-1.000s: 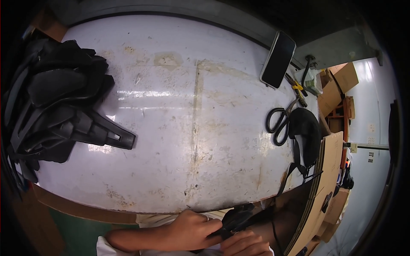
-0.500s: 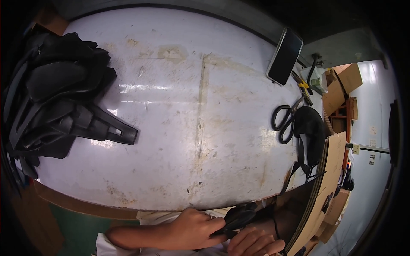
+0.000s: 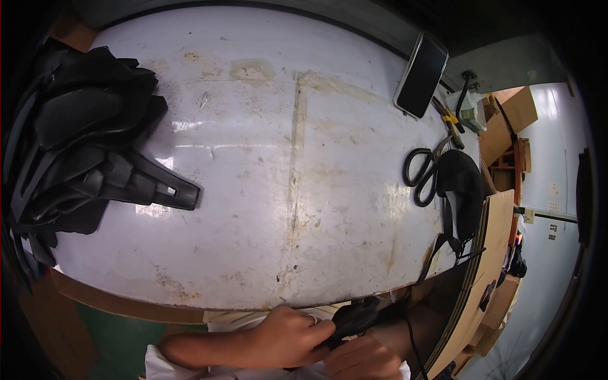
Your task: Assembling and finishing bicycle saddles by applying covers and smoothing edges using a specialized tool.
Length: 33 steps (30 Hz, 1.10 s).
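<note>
Below the near edge of the white worktable point(image 3: 253, 209), both hands meet on a small black piece point(image 3: 354, 316). My left hand point(image 3: 288, 332) pinches its left end with fingers curled. My right hand point(image 3: 361, 358) sits under it at the picture's lower edge, partly cut off. A thin black strap point(image 3: 411, 342) trails down from the piece. What the piece is cannot be made out.
A heap of black moulded parts point(image 3: 82, 145) covers the table's left end. At the right lie black-handled scissors point(image 3: 424, 168), a black curved part point(image 3: 462, 190), a dark phone point(image 3: 421, 75) and a yellow-handled tool point(image 3: 449, 120). Cardboard boxes point(image 3: 494, 253) stand beyond the right edge.
The view has shifted slightly. Both hands stay together below the table edge on the black piece, with only small finger movements.
</note>
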{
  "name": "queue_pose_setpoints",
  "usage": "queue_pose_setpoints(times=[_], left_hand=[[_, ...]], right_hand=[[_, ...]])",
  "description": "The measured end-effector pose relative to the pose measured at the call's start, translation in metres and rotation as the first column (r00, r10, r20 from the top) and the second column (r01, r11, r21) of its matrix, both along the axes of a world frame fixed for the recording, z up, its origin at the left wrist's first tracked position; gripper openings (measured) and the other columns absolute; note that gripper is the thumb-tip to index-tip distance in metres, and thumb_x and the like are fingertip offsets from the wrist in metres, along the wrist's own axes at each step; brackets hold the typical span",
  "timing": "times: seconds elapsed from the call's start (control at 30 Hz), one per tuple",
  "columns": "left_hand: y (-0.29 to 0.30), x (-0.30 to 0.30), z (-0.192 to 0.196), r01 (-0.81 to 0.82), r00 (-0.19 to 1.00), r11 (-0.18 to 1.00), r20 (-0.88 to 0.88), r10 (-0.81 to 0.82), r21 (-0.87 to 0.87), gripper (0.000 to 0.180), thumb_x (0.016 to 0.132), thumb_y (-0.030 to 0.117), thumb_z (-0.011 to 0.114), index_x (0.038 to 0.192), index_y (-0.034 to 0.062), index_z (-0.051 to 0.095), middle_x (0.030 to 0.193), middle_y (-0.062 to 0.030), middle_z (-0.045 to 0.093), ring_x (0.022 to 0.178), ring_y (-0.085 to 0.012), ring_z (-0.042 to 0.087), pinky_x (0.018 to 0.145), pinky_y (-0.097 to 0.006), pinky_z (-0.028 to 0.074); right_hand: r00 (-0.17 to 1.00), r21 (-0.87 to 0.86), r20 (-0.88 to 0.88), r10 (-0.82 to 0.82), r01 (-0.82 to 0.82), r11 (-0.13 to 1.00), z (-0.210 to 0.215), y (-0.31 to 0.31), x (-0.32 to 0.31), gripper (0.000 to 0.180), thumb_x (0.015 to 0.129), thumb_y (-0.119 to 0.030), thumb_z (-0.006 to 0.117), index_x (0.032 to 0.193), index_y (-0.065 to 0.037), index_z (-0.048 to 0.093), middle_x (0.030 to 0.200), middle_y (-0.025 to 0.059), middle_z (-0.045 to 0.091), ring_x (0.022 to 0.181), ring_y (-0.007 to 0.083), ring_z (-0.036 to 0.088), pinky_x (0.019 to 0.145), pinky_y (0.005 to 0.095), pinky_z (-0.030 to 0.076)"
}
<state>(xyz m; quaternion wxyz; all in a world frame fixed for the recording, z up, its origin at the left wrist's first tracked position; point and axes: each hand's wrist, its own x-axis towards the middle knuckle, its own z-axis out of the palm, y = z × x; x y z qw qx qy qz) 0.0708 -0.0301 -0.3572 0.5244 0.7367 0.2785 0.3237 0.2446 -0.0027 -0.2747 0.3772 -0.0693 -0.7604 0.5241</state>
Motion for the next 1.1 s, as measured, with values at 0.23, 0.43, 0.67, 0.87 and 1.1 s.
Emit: queue_pose_setpoints(times=[0.23,0.43,0.67,0.87,1.1], left_hand=[[0.000,0.003,-0.003,-0.054,0.997,0.998,0.056,0.052,0.023,0.030,0.076,0.024,0.079,0.072,0.0075,0.055,0.049,-0.0079,0.051,0.044,-0.0246,0.057,0.040,-0.037,0.043],[-0.002,0.004,0.004,-0.134,0.991,0.990,0.019,0.134,0.045,0.036,0.079,0.028,0.081,0.068,0.0087,0.053,0.044,-0.0065,0.047,0.038,-0.0241,0.054,0.035,-0.037,0.041],[0.001,0.002,-0.001,-0.086,0.993,0.996,0.080,0.086,0.005,0.036,0.079,0.024,0.080,0.067,0.0098,0.050,0.046,-0.0066,0.050,0.039,-0.0233,0.056,0.036,-0.036,0.041],[0.002,0.001,0.001,-0.097,0.991,0.995,0.098,0.096,0.003,0.033,0.078,0.022,0.080,0.069,0.0095,0.051,0.047,-0.0065,0.049,0.040,-0.0245,0.055,0.036,-0.037,0.041],[-0.001,0.001,-0.004,-0.082,0.991,0.996,0.106,0.078,0.030,0.030,0.075,0.018,0.080,0.071,0.0088,0.051,0.050,-0.0053,0.049,0.044,-0.0243,0.055,0.038,-0.038,0.041]], right_hand=[[0.842,-0.413,-0.276,-0.463,0.331,0.848,-0.018,-0.034,-0.001,0.017,0.091,-0.001,0.069,0.082,-0.001,0.054,0.069,0.0092,0.059,0.055,0.0231,0.060,0.052,0.0378,0.053],[0.928,-0.033,-0.347,-0.134,0.131,0.991,-0.008,-0.025,0.017,0.021,0.093,-0.011,0.072,0.092,-0.001,0.053,0.077,0.0099,0.063,0.063,0.0245,0.064,0.062,0.0412,0.058],[0.864,-0.167,-0.107,-0.492,0.473,0.865,0.003,-0.040,0.001,0.012,0.090,-0.002,0.064,0.085,0.000,0.054,0.071,0.0107,0.059,0.058,0.0238,0.061,0.058,0.0420,0.057],[0.809,-0.083,-0.090,-0.581,0.576,0.814,0.004,-0.039,-0.016,0.010,0.091,-0.001,0.062,0.084,0.000,0.054,0.071,0.0113,0.059,0.059,0.0242,0.061,0.059,0.0416,0.057],[0.860,-0.137,-0.200,-0.469,0.449,0.883,-0.014,-0.037,-0.006,0.011,0.088,0.000,0.068,0.091,0.003,0.058,0.074,0.0123,0.062,0.064,0.0276,0.065,0.060,0.0439,0.058]])
